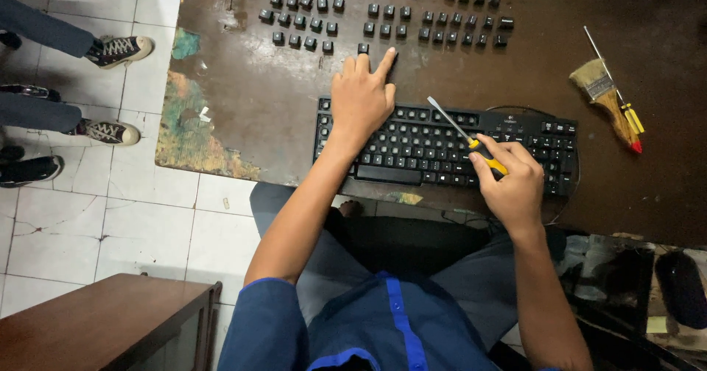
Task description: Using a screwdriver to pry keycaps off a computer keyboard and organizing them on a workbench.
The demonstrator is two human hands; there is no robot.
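A black keyboard (442,146) lies on a worn dark brown table (280,113) in front of me. My right hand (512,179) grips a yellow-handled screwdriver (471,139), its metal shaft pointing up-left over the keys. My left hand (361,95) reaches past the keyboard's upper left corner, fingers extended, fingertips at a loose black keycap (363,48). Rows of removed keycaps (383,10) are laid out along the far part of the table.
A paintbrush (605,95) and a second yellow-and-red screwdriver (617,87) lie at the right. Other people's legs and sneakers (110,51) stand on the white tile floor at left. A wooden cabinet (103,323) sits bottom left; dark clutter bottom right.
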